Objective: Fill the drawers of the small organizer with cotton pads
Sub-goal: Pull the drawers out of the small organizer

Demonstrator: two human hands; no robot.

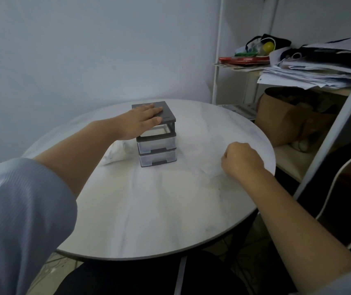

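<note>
Where the small organizer (157, 145) stands, toward the far middle of the round table (149, 209), a wide stretch of bare tabletop lies between it and the near rim, and more lies to its right. A white bag (117, 155) lies just beside its left side, partly hidden by the forearm. A white shelf rack (216, 67) and a brown box (281, 120) stand close to the table's far-right edge. The two lower drawers sit flush in the frame; the top tier's contents cannot be made out. The left hand (140, 122) lies flat on the organizer's lid, fingers straight, thumb along the front edge. The right hand (242, 160) rests near the right rim, well apart from the organizer, fingers curled; whether it pinches anything cannot be told.
</note>
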